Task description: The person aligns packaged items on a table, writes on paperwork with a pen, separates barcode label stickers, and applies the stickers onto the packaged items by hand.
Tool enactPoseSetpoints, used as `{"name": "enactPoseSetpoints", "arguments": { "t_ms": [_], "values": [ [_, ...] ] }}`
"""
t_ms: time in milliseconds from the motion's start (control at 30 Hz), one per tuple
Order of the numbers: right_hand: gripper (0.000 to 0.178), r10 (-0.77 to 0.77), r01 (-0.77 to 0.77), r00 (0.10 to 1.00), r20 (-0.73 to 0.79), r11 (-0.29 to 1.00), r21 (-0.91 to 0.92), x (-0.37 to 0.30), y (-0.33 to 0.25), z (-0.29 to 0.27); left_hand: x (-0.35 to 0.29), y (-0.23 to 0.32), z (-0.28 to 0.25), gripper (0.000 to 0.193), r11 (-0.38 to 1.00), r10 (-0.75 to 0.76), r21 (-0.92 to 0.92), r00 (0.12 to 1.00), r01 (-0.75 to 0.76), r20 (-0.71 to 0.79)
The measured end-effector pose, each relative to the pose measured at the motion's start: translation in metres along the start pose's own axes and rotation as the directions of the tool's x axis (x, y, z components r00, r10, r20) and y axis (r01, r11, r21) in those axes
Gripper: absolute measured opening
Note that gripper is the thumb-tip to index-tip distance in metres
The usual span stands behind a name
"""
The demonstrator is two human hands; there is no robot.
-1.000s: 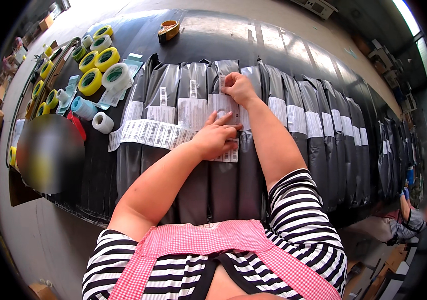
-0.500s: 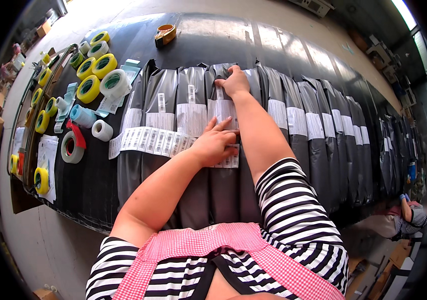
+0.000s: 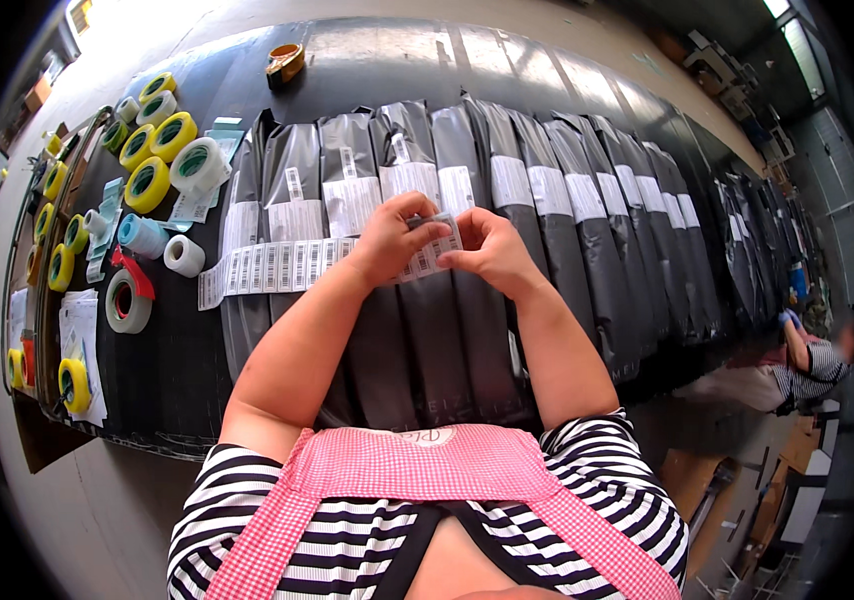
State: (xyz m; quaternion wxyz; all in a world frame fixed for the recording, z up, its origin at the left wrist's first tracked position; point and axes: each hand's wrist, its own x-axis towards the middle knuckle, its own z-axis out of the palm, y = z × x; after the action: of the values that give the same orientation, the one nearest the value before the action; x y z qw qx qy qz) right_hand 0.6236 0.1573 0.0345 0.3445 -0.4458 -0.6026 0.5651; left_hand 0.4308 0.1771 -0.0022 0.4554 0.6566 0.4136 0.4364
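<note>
A row of grey plastic mailing bags [image 3: 425,345] lies side by side, each with a white label [image 3: 294,221] across it. Small barcode stickers [image 3: 294,183] sit above the labels on a few bags at the left. Over these bags runs a long strip of barcode stickers [image 3: 282,267]. My left hand [image 3: 392,238] is closed, pinching the strip close to its right end, which is bent up. The fingers of my right hand [image 3: 497,252] close on the edge of that same end. Fingers partly cover the stickers between both hands.
Yellow and clear tape rolls [image 3: 147,184] stand at the left, beside a white roll with red tape [image 3: 129,300]. An orange tape dispenser [image 3: 286,64] sits at the far edge of the black table [image 3: 172,370]. A co-worker [image 3: 822,365] is at the right.
My right hand has come down from a small sticker high on a bag to the strip's end. My left hand, spread before, has closed on the strip and raised its end.
</note>
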Motion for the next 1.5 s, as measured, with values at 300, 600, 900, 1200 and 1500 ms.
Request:
{"name": "enactPoseSetpoints", "arguments": {
  "t_ms": [300,600,900,1200,1500],
  "values": [
    [0.021,-0.084,0.067,0.986,-0.145,0.991,-0.118,-0.042,-0.007,0.003,-0.017,0.050,0.013,0.027,0.965,0.068,0.248,0.996,-0.082,0.065],
    [0.009,-0.101,0.052,0.901,-0.422,0.991,-0.126,0.005,0.028,-0.051,0.005,0.046,0.030,0.030,0.813,-0.277,0.518,0.959,0.266,-0.058],
    [0.016,0.062,-0.034,0.989,-0.138,0.980,0.198,0.134,0.016,-0.088,0.023,-0.024,0.122,0.034,0.609,0.058,0.769,0.978,-0.193,0.200],
    [0.018,-0.011,0.002,0.994,-0.112,0.996,-0.088,0.174,0.062,-0.086,0.028,-0.022,0.141,0.030,0.614,-0.050,0.784,0.986,-0.093,0.157],
    [0.017,-0.110,0.067,0.981,-0.158,0.964,-0.259,0.176,0.072,-0.079,0.026,-0.020,0.140,0.035,0.594,-0.085,0.800,0.983,-0.083,0.165]
  ]
}}
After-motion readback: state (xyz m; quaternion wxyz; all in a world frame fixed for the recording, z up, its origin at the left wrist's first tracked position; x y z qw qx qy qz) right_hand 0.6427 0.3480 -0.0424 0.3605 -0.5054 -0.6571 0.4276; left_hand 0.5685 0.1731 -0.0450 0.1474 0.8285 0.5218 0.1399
